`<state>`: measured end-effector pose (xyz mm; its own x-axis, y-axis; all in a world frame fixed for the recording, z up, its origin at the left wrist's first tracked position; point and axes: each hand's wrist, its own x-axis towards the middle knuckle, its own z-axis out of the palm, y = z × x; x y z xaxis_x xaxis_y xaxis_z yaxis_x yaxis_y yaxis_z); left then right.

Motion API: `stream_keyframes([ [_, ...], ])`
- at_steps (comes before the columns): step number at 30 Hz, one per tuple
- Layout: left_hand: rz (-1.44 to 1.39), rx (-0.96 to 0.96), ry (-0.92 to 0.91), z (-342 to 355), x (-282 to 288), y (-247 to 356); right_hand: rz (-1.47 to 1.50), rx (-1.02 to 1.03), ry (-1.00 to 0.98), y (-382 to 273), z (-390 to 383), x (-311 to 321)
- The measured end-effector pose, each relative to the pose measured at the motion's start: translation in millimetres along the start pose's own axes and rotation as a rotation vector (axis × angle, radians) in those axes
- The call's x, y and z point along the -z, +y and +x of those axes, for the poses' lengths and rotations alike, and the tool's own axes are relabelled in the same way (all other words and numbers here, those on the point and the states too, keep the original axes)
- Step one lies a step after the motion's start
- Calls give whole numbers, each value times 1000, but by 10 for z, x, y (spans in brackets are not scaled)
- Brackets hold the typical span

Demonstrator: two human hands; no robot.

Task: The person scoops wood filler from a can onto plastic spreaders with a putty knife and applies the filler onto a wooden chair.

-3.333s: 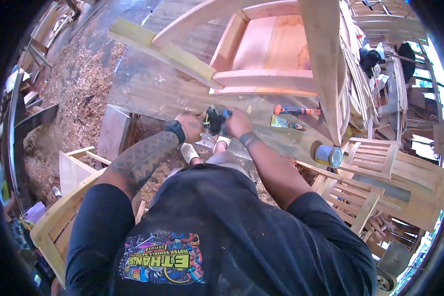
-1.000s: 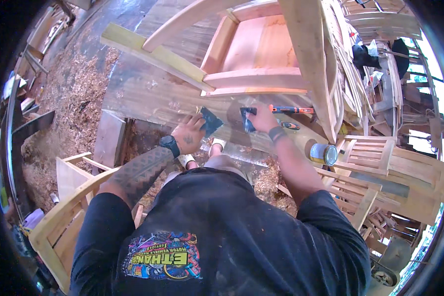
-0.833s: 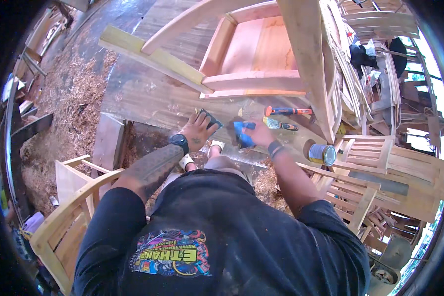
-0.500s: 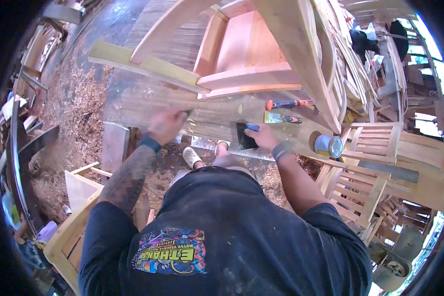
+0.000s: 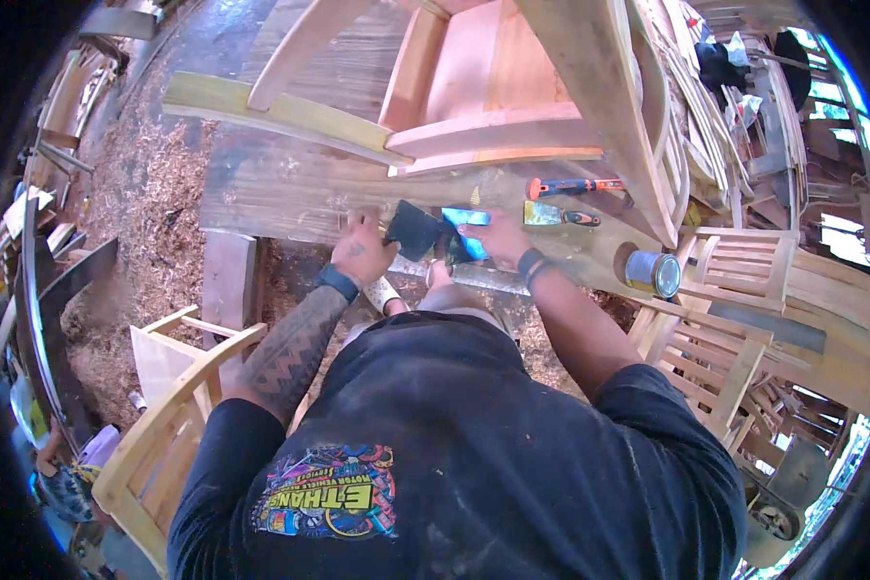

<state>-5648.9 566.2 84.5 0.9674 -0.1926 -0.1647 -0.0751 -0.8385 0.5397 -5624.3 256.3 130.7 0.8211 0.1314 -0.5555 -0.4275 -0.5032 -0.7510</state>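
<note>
My left hand (image 5: 360, 249) is closed at the edge of a black flat square piece (image 5: 415, 230), held over the near edge of the wooden board. Beside it my right hand (image 5: 499, 240) grips a flat dark piece with a shiny blue face (image 5: 468, 232). The two pieces almost meet, and I cannot tell whether they are joined. To the right on the board lie a putty knife (image 5: 561, 215) with a dark and orange handle and an orange-and-black utility knife (image 5: 575, 187). A metal can (image 5: 652, 274) is just right of my right forearm.
An unfinished wooden chair frame (image 5: 493, 126) rests on the wooden worktop (image 5: 280, 188) ahead. Slatted chair parts (image 5: 739, 266) are stacked at right, with long wood strips (image 5: 691, 106) behind. Wood shavings (image 5: 150, 242) cover the floor at left, near another chair (image 5: 164, 435).
My left hand has moved right and nearer me, toward my right hand. The flat dark piece in my right hand has turned, showing a shiny blue face; a black piece now shows at my left hand.
</note>
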Motion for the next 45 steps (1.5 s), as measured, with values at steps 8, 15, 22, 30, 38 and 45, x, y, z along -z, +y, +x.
stream_keyframes([
  [8, 446, -513, -151, -300, -112, 108, -378, 26, 193, 61, 143, -289],
  [15, 468, -525, -229, -260, -76, 52, -409, 166, 269, -183, 471, -372],
  [22, 410, -479, -233, -289, -173, -79, -322, 192, 71, -160, 311, -221],
  [30, 463, -493, -315, -213, -47, 35, -403, 171, 218, -416, 460, -552],
  [38, 423, -448, -320, -250, -111, -34, -418, 25, 111, -557, 547, -328],
  [45, 403, -446, -306, -303, -83, -8, -535, 239, -31, -395, 464, -286],
])
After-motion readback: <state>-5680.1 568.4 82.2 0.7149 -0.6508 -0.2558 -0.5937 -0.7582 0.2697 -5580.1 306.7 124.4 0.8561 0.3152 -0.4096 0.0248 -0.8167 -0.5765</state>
